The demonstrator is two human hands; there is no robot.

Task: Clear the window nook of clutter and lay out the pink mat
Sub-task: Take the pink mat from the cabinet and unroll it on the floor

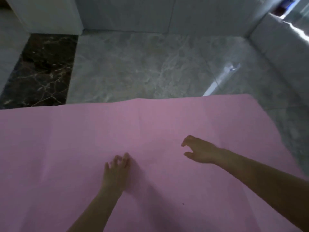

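With the pink mat (83,148) spread flat under both palms, my left hand (117,171) and right hand (200,152) loose-fingered and gripping nothing, I judge it thin, light, floppy, best pinched at its far edge.

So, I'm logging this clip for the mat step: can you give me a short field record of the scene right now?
surface: grey marble floor, with a dark marble strip at left
mat: pink mat spread flat, faint fold creases
left hand: left hand on the mat, fingers loosely bent, holding nothing
right hand: right hand over the mat, fingers loosely curled, holding nothing
clutter: none visible
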